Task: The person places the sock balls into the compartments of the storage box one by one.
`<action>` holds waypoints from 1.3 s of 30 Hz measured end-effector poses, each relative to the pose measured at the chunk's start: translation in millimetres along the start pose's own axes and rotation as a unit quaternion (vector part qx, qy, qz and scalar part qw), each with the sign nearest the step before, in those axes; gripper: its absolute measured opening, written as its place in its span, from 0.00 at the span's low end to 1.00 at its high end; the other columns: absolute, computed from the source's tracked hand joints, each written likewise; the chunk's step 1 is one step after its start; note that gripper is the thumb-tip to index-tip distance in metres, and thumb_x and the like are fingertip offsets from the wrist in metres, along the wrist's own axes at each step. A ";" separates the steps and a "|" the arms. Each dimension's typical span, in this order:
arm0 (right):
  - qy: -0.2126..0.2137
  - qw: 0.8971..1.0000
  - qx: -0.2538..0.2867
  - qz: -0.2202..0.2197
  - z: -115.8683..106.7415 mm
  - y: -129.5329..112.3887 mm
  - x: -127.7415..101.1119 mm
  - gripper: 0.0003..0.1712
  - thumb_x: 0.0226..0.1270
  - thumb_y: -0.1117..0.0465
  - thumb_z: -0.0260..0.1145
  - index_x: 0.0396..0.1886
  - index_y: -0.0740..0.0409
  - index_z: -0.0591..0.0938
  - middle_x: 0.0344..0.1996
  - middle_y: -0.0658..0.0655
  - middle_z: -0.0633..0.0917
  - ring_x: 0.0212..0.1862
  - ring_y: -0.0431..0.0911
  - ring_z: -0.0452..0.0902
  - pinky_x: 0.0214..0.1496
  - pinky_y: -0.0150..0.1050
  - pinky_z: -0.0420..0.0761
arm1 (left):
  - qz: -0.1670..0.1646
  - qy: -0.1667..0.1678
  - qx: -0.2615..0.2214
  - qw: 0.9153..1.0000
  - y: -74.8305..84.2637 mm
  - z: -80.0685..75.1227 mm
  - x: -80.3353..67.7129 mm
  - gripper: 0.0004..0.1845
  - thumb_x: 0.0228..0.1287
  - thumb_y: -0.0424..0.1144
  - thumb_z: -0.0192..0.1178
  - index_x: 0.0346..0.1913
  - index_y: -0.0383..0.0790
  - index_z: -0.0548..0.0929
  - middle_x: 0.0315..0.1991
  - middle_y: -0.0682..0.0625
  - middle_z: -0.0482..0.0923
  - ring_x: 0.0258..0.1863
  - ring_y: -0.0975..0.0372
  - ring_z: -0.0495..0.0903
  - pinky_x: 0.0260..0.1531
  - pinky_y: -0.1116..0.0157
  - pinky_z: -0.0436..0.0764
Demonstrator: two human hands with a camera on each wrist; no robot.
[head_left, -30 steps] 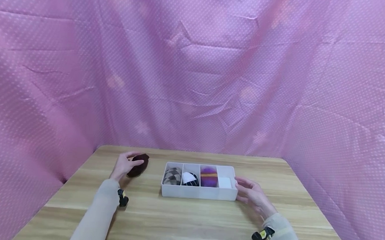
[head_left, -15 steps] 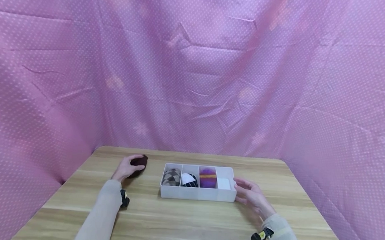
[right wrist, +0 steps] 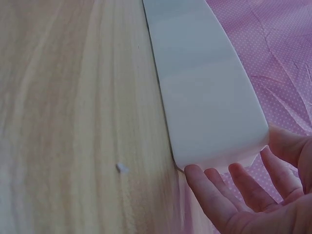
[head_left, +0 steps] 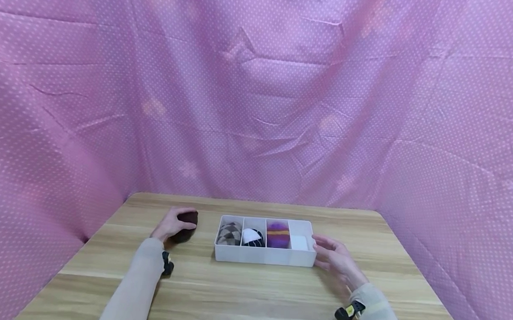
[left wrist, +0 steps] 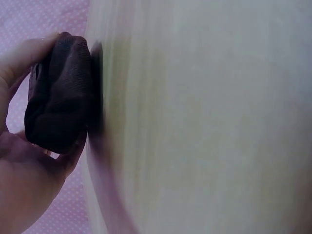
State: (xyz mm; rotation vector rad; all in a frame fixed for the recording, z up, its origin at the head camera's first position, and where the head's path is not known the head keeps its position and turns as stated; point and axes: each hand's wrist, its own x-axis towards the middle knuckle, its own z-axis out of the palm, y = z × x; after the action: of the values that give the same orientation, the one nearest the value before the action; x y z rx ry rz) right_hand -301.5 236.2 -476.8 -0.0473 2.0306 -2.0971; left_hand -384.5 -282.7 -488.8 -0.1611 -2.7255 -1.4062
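A white divided tray [head_left: 264,259] sits mid-table; its front wall fills the right wrist view [right wrist: 204,97]. Three compartments hold rolled socks: a grey argyle pair [head_left: 229,233], a black-and-white pair [head_left: 252,237] and a purple striped pair [head_left: 277,234]. The rightmost compartment [head_left: 299,241] holds no sock. My left hand [head_left: 172,224] grips a dark maroon rolled sock [head_left: 188,220] on the table left of the tray; the left wrist view shows that sock [left wrist: 61,95] held between thumb and fingers. My right hand [head_left: 333,257] rests open, its straight fingers [right wrist: 214,200] against the tray's right end.
The wooden table [head_left: 250,293] is walled on three sides by a pink dotted cloth [head_left: 259,93]. A small white speck [right wrist: 122,168] lies on the wood in front of the tray. Both forearms wear beige sleeves with wrist-mounted cameras.
The left hand has closed more fully over the maroon sock and settled it on the table. The right hand stays at the tray's right end.
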 end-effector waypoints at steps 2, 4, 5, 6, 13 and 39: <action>-0.005 1.000 -0.002 -0.001 -0.4 -0.3 0.6 0.33 0.72 0.65 0.59 0.73 0.66 0.62 0.70 0.72 0.64 0.57 0.50 0.77 0.60 0.53 0.78 | -0.003 -0.002 -0.002 1.000 0.7 0.5 0.3 0.30 0.52 0.35 0.73 0.61 0.41 0.80 0.61 0.35 0.74 0.54 0.44 0.73 0.51 0.51 0.74; -0.004 1.000 0.002 0.000 -0.1 -1.1 0.6 0.32 0.72 0.66 0.59 0.73 0.66 0.62 0.69 0.72 0.64 0.56 0.50 0.77 0.60 0.53 0.78 | -0.005 -0.005 -0.003 1.000 1.4 0.9 0.9 0.28 0.52 0.35 0.73 0.59 0.42 0.81 0.60 0.35 0.75 0.54 0.44 0.73 0.51 0.51 0.74; -0.006 1.000 0.001 0.001 -0.2 -1.5 0.4 0.33 0.72 0.65 0.59 0.73 0.66 0.62 0.70 0.72 0.64 0.57 0.50 0.77 0.60 0.53 0.78 | -0.007 -0.006 -0.004 1.000 1.9 1.2 1.2 0.27 0.52 0.34 0.73 0.58 0.42 0.82 0.60 0.35 0.75 0.54 0.44 0.73 0.51 0.50 0.74; -0.008 1.000 -0.001 0.002 -0.3 -1.6 0.2 0.33 0.72 0.65 0.59 0.73 0.67 0.61 0.70 0.72 0.64 0.57 0.50 0.77 0.61 0.53 0.78 | -0.007 -0.006 -0.003 1.000 2.0 1.4 1.5 0.26 0.53 0.34 0.72 0.57 0.42 0.82 0.59 0.35 0.75 0.54 0.43 0.72 0.51 0.50 0.73; -0.006 1.000 0.000 0.010 0.5 -2.6 -0.2 0.33 0.72 0.64 0.60 0.73 0.66 0.62 0.70 0.71 0.63 0.58 0.51 0.76 0.62 0.53 0.77 | -0.010 -0.006 0.004 1.000 2.4 2.4 3.3 0.27 0.53 0.34 0.72 0.58 0.40 0.80 0.60 0.34 0.74 0.55 0.43 0.72 0.52 0.48 0.73; 0.015 1.000 0.008 0.003 5.2 -0.3 5.2 0.32 0.70 0.67 0.60 0.72 0.67 0.64 0.69 0.72 0.65 0.53 0.48 0.79 0.59 0.52 0.79 | -0.021 -0.021 -0.006 1.000 4.9 3.9 7.0 0.29 0.49 0.36 0.76 0.57 0.44 0.79 0.58 0.35 0.73 0.53 0.44 0.73 0.47 0.53 0.76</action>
State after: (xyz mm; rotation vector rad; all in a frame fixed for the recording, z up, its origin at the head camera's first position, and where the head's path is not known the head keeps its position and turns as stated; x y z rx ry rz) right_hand -305.7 230.1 -476.9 -0.0085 2.0290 -2.1222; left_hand -390.9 -276.3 -486.4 -0.1361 -2.7719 -1.4455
